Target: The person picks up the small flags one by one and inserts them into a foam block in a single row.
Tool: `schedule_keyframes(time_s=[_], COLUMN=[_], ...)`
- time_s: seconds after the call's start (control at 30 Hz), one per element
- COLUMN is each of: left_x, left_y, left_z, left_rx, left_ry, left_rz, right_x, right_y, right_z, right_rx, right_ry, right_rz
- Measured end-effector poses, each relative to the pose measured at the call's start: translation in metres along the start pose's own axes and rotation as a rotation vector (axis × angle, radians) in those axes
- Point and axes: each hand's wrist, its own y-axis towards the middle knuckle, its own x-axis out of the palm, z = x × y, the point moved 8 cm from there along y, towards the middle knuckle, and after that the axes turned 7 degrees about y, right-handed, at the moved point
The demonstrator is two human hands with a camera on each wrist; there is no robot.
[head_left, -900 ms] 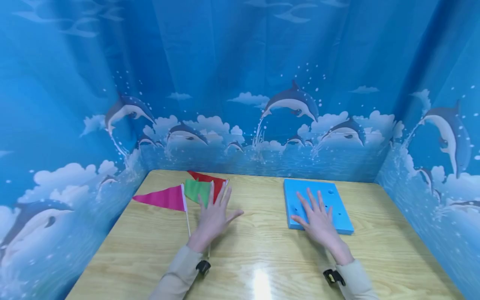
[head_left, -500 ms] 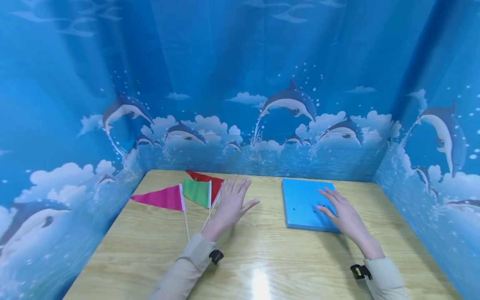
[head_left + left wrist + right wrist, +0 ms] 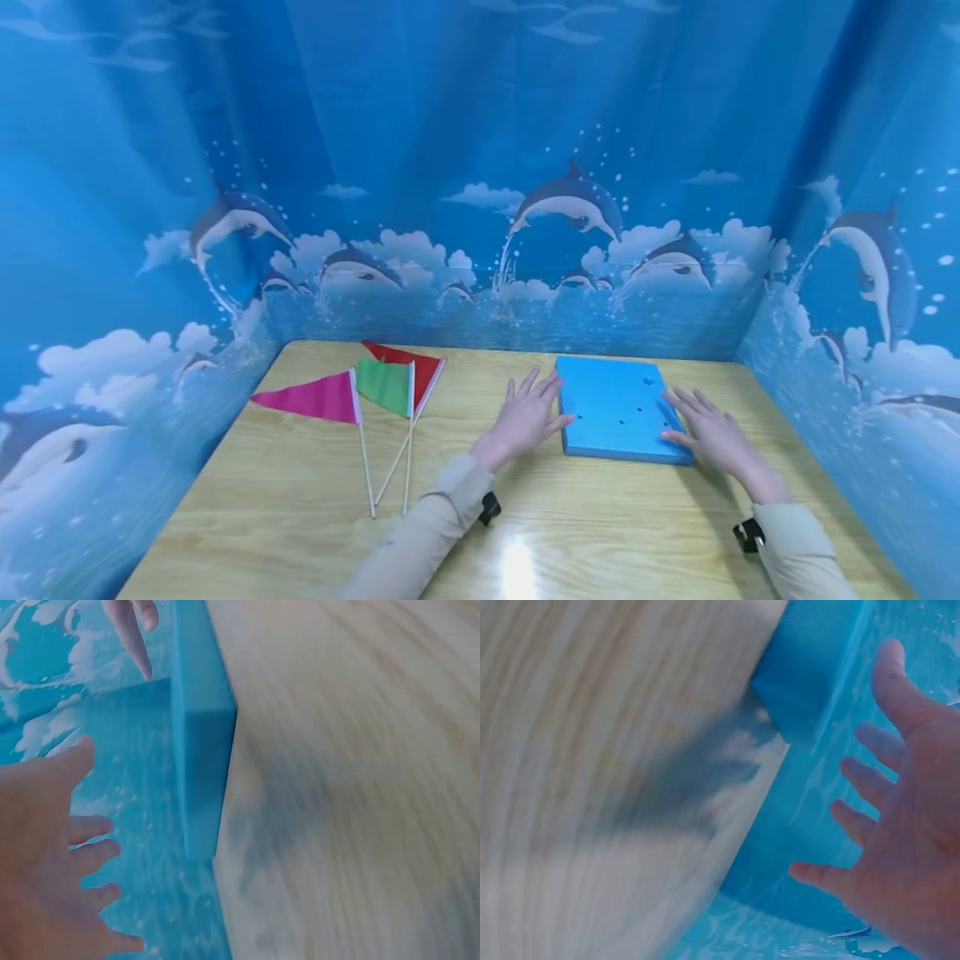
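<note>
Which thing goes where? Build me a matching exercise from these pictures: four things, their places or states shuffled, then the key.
Things:
1. Pink flag
2. Red flag
3. Blue board
4. Left hand

Places or states:
A. At the left side of the board in the head view, fingers spread
B. Partly covered by the green flag
C. Marked with several holes in its top face
D. Farthest left of the three flags in the head view

Right pairs: 1-D, 2-B, 3-C, 4-A
</note>
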Motion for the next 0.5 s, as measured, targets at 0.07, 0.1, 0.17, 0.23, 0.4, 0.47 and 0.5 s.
schedule_keyframes(time_s=[0.07, 0.1, 0.17, 0.23, 0.4, 0.47, 0.5], left_x=[0.008, 0.012, 0.019, 0.025, 0.033, 0.033, 0.033], left_y=[0.002, 0.002, 0.003, 0.003, 0.003, 0.003, 0.003], left_z=[0.008, 0.01, 0.014, 0.016, 0.018, 0.017, 0.017], left_rx=[0.017, 0.026, 0.033, 0.039, 0.04, 0.04, 0.041], left_ry=[0.017, 0.022, 0.029, 0.03, 0.03, 0.032, 0.034], left_rz=[-0.051, -0.07, -0.106, -0.135, -0.175, -0.18, -0.182], right_x=[0.004, 0.005, 0.009, 0.011, 0.012, 0.012, 0.011], right_y=[-0.002, -0.002, -0.003, -0.003, -0.003, -0.003, -0.003], right_z=[0.004, 0.005, 0.008, 0.009, 0.011, 0.011, 0.009], right_rx=[0.017, 0.022, 0.026, 0.026, 0.02, 0.01, 0.005], right_ry=[0.005, 0.01, 0.02, 0.033, 0.056, 0.056, 0.056], right_rz=[-0.038, -0.05, -0.066, -0.071, -0.068, -0.061, -0.058])
